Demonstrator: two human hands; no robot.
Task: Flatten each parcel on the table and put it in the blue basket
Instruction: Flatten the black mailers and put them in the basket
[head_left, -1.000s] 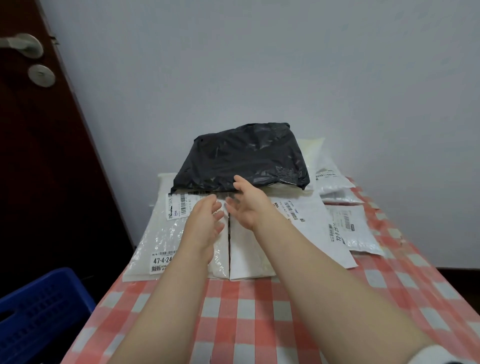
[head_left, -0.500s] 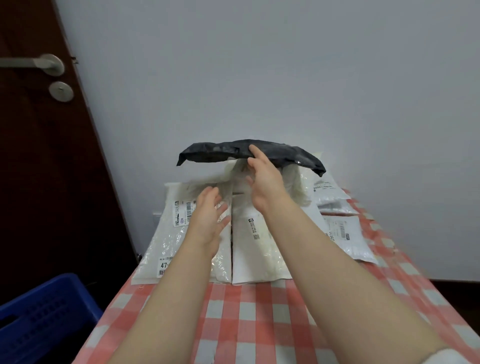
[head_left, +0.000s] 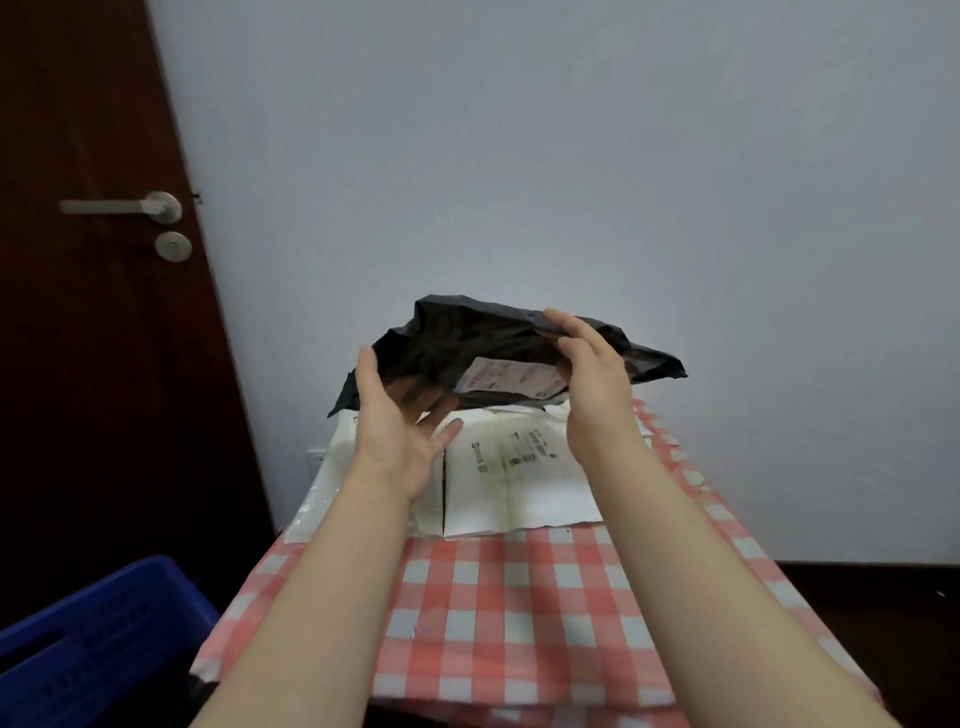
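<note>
Above the far end of the bench (head_left: 519, 597), which is draped in a red-and-white checked cloth, I see the crumpled black plastic parcel (head_left: 467, 338) held in the air, clear of the pile below it; its long axis runs across my view from left to right, the left corner hanging lower and the right tip pointing off to the right; its near edge is tipped down, so the underside faces me and shows a white shipping label (head_left: 506, 376). My right hand (head_left: 592, 384) grips the parcel towards its right end, fingers curled round the near edge and thumb on the top side; my left hand (head_left: 400, 421) is palm up beneath the left end, its fingers (head_left: 447, 428) straight and spread apart, blurred, and I cannot tell whether they touch the plastic. Directly under the parcel two white plastic mailer parcels lie flat side by side on the cloth, one with printed labels (head_left: 519, 467) and one at the left edge (head_left: 332, 478). The blue slotted plastic basket (head_left: 93, 639) sits low at my left, beside the bench; behind it stands a dark wooden door (head_left: 93, 364) with a metal lever handle (head_left: 124, 206).
</note>
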